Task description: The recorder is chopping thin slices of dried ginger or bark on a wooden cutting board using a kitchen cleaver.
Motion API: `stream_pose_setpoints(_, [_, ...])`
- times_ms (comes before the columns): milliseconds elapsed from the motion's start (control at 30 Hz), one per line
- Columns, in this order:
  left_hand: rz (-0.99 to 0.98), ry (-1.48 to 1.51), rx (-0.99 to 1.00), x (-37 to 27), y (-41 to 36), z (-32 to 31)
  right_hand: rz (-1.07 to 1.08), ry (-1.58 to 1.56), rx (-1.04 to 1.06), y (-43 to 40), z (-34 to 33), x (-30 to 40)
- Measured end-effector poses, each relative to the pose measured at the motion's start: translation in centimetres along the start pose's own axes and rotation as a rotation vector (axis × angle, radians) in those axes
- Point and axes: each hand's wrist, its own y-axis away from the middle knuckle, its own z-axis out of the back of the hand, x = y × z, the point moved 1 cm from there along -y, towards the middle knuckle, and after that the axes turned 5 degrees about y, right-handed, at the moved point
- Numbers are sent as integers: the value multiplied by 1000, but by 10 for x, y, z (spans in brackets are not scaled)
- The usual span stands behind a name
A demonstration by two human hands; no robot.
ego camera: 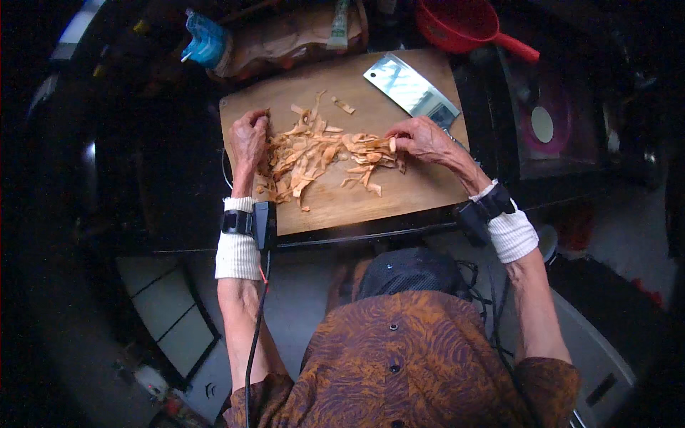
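Note:
A loose heap of thin tan strips, apparently dried food, covers the middle of a wooden cutting board. At the heap's left side is my left hand, its fingers curled downward; whether they grip any strips is hidden. My right hand pinches strips at the right end, where a denser bunch lies. A cleaver rests flat at the board's upper right, its blade shiny and its handle partly behind my right hand. One short strip lies apart above the heap.
Beyond the board stands a brown basket-like container with a blue packet and a green tube. A red plastic ladle lies at the back right. A black cable runs along my left forearm.

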Motion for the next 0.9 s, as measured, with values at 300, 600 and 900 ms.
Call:
stream_pose_setpoints(300, [-225, 2, -94, 11, 21, 9, 11, 463, -4, 1, -9, 26])
stream_pose_setpoints(600, [-416, -34, -13, -21, 87, -34, -26, 226, 47, -31, -9, 38])
stream_pose_setpoints(900, [-307, 2, 27, -17, 89, -20, 89, 362, -88, -18, -6, 47])
